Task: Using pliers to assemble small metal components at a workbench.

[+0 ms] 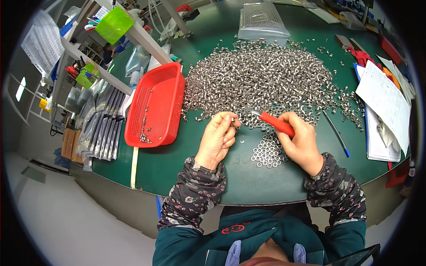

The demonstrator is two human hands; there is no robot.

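My left hand [217, 138] is closed, pinching a small metal ring [233, 120] between thumb and fingertips. In my right hand [301, 139] is a red-handled knife [277, 123], its short blade pointing left toward the pinched ring; the two do not touch. Just beyond both hands spreads a large heap of small silvery metal rings [262, 82]. A smaller group of rings [268, 153], many of them standing on end, lies on the green table [208, 177] beside my right hand.
A red plastic basket [176, 106] with a few metal pieces stands at the left. On the right lie a pen [337, 135] and a blue folder with papers [384, 106]. Clear bags [262, 20] lie behind the heap. Packed plastic bags [100, 133] are stacked far left.
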